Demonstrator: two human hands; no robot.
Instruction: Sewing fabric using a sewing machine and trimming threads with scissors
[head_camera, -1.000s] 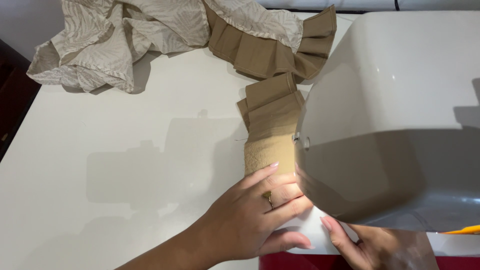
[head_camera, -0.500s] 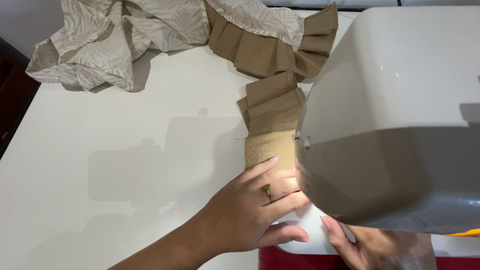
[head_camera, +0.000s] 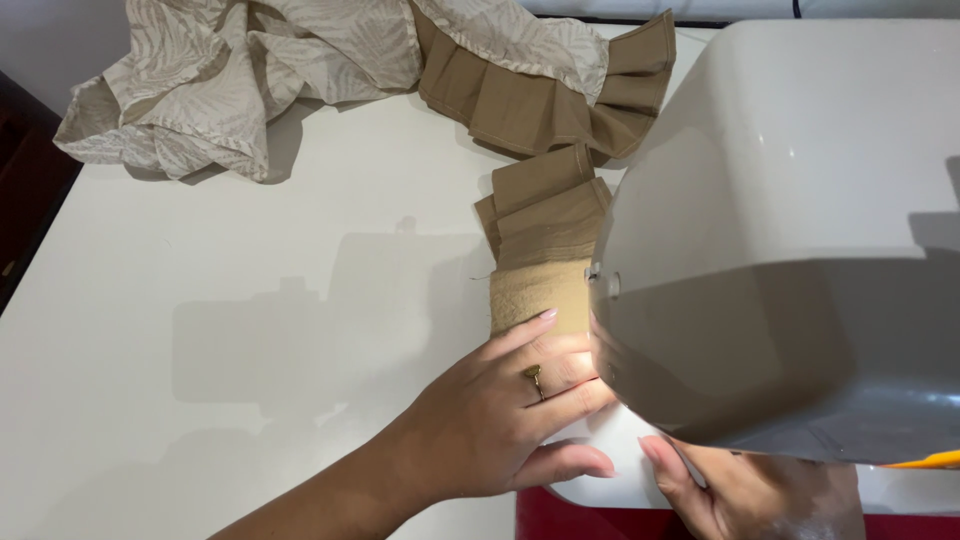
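- Left hand (head_camera: 490, 420): fingers (head_camera: 520, 335) spread narrow and laid flat, pressing the tan pleated strip (head_camera: 545, 245) down just left of the sewing machine head (head_camera: 790, 250). Gold ring (head_camera: 535, 378) on one finger. Nothing pinched, just a flat press.
- Since a second ago the left hand has crept slightly toward frame top, index tip now further up the flat stretch of strip. A small shift, not a regrasp.
- Right hand (head_camera: 740, 485): lower centre-right of frame, mostly under the machine head. Fingertips show at the white machine base (head_camera: 600, 470); cannot tell whether they are curled or gripping cloth. Barely moved across the three pictures.
- Strip position: runs from under the left fingers up-frame in folded pleats, joining the pale patterned fabric (head_camera: 250, 80) bunched at upper left. Pleat stack looks the same as before.
- Judged: cloth is being eased along under the head in small amounts; needle area hidden, so stitching is not confirmed.
- White table (head_camera: 200, 350) fills left of frame; red edge (head_camera: 560, 515) at bottom; orange sliver (head_camera: 925, 462) at lower right, kind unclear.
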